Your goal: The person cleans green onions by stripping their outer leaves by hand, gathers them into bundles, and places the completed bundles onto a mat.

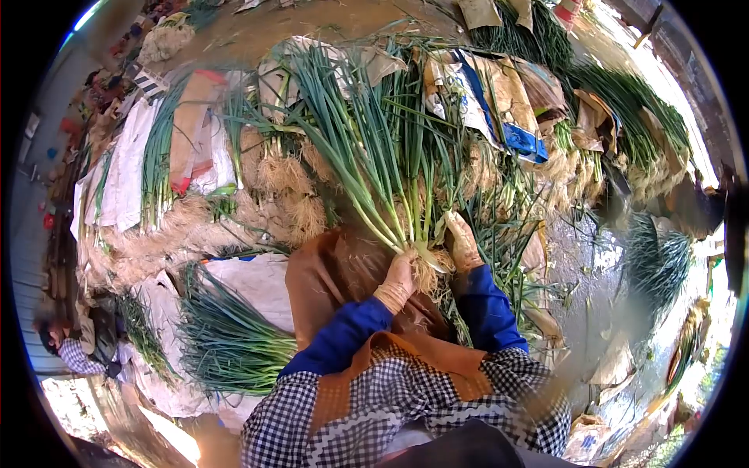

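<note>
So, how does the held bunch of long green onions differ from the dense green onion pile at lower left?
The held bunch is gripped near its roots by the left hand; the dense pile lies on pale sheeting. The bunch's leaves point toward the picture's top; the pile's point to the left. The bunch's roots show; the pile's do not. Both have long green leaves.

Listed without readable text — printed in blue on the white-and-blue sack (468, 97), too small to make out.
</note>
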Demonstrator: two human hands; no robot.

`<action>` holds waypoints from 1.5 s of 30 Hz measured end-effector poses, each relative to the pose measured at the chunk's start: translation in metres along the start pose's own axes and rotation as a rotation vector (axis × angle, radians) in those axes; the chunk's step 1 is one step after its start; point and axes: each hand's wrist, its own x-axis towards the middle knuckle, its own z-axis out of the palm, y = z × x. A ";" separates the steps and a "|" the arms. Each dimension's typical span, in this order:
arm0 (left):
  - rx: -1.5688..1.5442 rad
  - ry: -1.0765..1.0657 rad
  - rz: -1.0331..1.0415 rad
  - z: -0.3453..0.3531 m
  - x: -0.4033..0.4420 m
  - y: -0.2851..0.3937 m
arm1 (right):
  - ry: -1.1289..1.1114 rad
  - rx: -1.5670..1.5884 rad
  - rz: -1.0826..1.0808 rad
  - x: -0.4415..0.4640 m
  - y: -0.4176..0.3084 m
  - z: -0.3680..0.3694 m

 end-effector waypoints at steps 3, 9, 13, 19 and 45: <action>-0.117 -0.057 -0.018 0.032 -0.015 0.023 | -0.057 -0.170 -0.033 -0.022 -0.014 0.001; -0.177 -0.158 -0.031 -0.017 0.014 0.028 | 0.280 -0.027 -0.130 -0.079 -0.049 -0.096; -0.256 -0.321 -0.144 0.004 -0.015 0.040 | 0.093 -1.887 0.313 -0.076 -0.023 -0.196; -0.272 -0.282 -0.199 0.020 -0.027 0.046 | -0.048 -0.558 0.066 0.028 -0.013 -0.002; -0.072 -0.210 -0.025 0.009 -0.018 0.037 | -0.364 -0.293 0.123 0.045 0.012 0.008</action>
